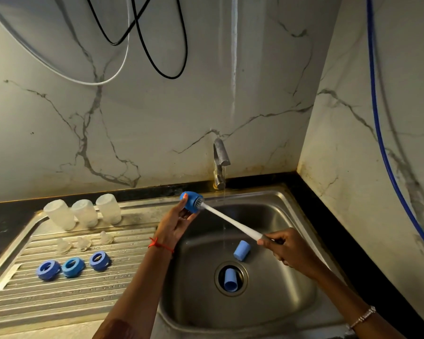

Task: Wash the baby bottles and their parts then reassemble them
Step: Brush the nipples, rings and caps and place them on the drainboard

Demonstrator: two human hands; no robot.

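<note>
Nearest, a blue cap (230,280) lies over the drain of the sink (299,216), a second cap (242,250) just beyond it. Above the basin the right hand (283,248) grips the brush (230,222) by its handle, bristles pushed into a third cap (190,203) pinched by the left hand (175,223) (thumb on top, fingers beneath). A hard thrust on wet plastic could pop it loose. Farther left sit rings (71,266), teats (83,243) and bottles (83,214); the tap (220,157) trickles.

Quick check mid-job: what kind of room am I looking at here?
Most likely a home kitchen: a stainless steel sink with a ribbed drainboard, a running tap and marble-patterned walls.
</note>
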